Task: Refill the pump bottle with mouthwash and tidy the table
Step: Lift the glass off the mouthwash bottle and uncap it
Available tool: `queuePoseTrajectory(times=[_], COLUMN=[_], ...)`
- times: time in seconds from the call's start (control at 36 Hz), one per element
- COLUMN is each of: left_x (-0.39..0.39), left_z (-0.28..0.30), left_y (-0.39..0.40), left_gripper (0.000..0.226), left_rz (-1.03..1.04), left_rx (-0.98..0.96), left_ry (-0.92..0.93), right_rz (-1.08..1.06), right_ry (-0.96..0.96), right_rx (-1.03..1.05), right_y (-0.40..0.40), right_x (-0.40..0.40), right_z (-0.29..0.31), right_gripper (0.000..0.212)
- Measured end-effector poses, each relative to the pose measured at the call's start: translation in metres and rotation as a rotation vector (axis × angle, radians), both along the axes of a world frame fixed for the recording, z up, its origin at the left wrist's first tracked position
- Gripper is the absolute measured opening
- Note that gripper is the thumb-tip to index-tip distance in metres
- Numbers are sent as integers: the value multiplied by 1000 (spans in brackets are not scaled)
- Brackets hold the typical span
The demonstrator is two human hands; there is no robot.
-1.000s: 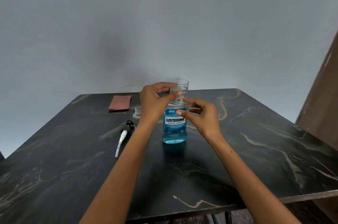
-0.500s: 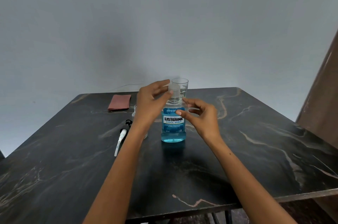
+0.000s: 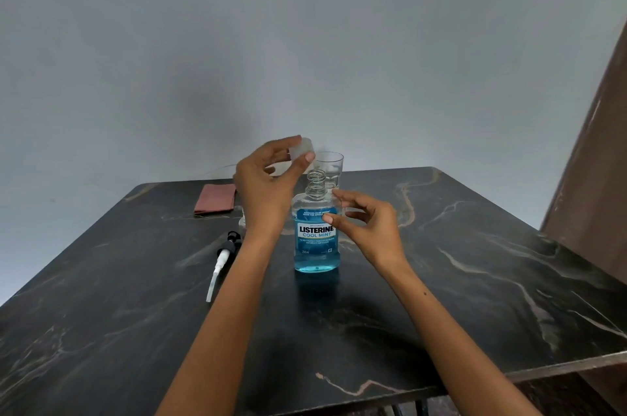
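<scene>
Table [image 3: 441, 280] looks like glossy dark marble; mouthwash bottle [image 3: 316, 239] is clear smooth plastic, cloth [image 3: 215, 199] matt fabric.

left hand [image 3: 268, 185]: frame centre, pinches clear cap [image 3: 302, 151] above open neck
right hand [image 3: 368, 227]: fingertips at mouthwash bottle [image 3: 316, 235], perhaps touching
pump head [image 3: 222, 259]: lies left of centre
cloth [image 3: 215, 199]: upper left on table [image 3: 475, 297]
</scene>
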State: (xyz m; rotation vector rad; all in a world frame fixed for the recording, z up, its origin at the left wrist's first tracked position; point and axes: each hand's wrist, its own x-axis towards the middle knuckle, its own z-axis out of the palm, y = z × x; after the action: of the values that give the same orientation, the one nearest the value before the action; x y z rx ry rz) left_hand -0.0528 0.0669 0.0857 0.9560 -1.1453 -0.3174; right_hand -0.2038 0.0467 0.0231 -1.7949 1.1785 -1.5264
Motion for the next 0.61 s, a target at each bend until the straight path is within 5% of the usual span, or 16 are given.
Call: queuePoseTrajectory(times=[0.22, 0.39, 0.61], left_x=[-2, -8, -12], left_z=[-21, -46, -64], left_y=[41, 67, 74], left_gripper=[30, 33, 33], left_rz=[-136, -259, -484], left_rx=[192, 510, 718], left_ry=[363, 431, 374], right_rz=[13, 150, 148], right_ry=[99, 317, 321], right_rx=[-159, -436, -357], right_y=[17, 52, 74], right_x=[-4, -6, -11], right_z=[11, 25, 10], right_gripper=[64, 53, 35])
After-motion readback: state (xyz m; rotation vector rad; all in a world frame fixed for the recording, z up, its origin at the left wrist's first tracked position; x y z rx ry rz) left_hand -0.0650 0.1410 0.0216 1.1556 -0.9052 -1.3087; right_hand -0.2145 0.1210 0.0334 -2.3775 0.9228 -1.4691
